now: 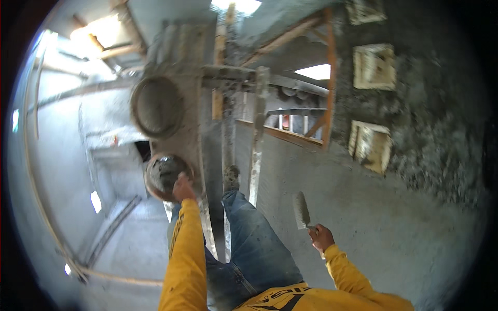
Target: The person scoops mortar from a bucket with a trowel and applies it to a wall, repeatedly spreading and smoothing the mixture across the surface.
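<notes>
Wall looks partly smoothed; a rough patch seems left.
Right hand grips a trowel; left hand is at a mortar pan, its fingers too blurred to tell.

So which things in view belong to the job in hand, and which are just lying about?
Belong to the job:
trowel, in the right hand
near basin, left hand at its rim
far basin, grey-filled, probably

Just around it:
wooden frame
whitish post
cream wall boxes

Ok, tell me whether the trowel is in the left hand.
No, the right hand grips the trowel, while the left hand is at the nearer bowl.
</notes>
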### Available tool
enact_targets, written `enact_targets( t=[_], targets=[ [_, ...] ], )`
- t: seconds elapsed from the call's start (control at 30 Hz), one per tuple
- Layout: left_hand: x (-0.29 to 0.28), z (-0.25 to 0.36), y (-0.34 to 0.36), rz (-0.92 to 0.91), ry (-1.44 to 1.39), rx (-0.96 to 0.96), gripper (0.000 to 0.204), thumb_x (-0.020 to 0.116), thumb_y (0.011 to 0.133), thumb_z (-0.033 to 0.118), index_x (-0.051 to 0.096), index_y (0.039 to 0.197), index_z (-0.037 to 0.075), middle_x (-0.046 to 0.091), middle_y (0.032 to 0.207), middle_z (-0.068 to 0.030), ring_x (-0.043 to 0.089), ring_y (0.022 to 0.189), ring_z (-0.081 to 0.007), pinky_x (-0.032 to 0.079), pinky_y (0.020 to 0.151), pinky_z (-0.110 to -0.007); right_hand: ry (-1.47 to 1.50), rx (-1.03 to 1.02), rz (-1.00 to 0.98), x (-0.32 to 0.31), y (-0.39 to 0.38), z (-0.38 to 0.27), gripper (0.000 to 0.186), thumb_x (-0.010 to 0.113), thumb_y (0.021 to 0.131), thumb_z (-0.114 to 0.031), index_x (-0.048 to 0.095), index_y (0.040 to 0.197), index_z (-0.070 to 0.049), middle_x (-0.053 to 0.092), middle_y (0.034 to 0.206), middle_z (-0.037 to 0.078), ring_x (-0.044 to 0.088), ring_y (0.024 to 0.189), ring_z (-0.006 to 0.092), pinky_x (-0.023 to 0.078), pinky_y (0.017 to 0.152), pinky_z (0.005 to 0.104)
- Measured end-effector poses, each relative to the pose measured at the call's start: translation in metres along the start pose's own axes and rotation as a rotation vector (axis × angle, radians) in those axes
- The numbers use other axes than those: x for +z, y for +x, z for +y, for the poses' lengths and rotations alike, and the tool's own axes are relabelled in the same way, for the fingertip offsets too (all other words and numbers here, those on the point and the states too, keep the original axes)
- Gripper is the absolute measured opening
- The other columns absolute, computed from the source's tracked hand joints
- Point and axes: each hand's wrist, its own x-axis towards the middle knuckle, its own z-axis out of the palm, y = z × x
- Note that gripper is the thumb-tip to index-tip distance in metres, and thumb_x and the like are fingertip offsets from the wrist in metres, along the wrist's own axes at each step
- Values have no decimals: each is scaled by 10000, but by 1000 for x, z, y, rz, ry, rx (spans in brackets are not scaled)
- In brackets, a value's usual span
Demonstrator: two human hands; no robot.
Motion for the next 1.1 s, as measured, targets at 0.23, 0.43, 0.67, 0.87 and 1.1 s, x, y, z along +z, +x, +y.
enact_targets(
  t=[0.23,0.43,0.67,0.87,1.1],
  targets=[
    [-60,49,-4,238,-312,-227,360,654,928,365,473,701,151,345,548,4,363,467,-162,422,521,-335,71,-70,-127,-6,-24,-57,339,677,902,-313,605,985,8,675,864,210,649,697,357,520,650,404],
    [-63,131,-79,-39,-69,-134,283,752,817,278,529,719,135,394,567,25,417,450,-146,395,464,-330,614,105,-440,-47,-93,-130,293,750,860,-110,503,1009,-55,543,728,36,576,591,132,480,494,306],
    [-103,258,-245,-442,548,376,266,718,759,171,562,702,-36,521,657,-114,561,626,-309,453,615,-434,1213,-249,-642,-49,-167,-270,398,711,927,-166,479,1214,-16,640,1169,148,684,1022,235,572,847,335],
    [-109,363,-347,-819,939,704,223,688,757,138,577,754,-55,619,766,-256,614,755,-439,473,683,-478,1425,-397,-632,-58,-218,-357,337,651,964,-167,465,1219,-50,596,1097,146,683,1050,282,591,860,371],
    [-92,433,-417,-1097,918,653,200,679,812,140,640,874,-47,670,827,-275,653,825,-464,519,693,-480,1741,-122,-584,-131,-283,-351,190,619,948,-147,479,1072,-112,579,850,76,611,680,194,544,567,337]
  ],
)
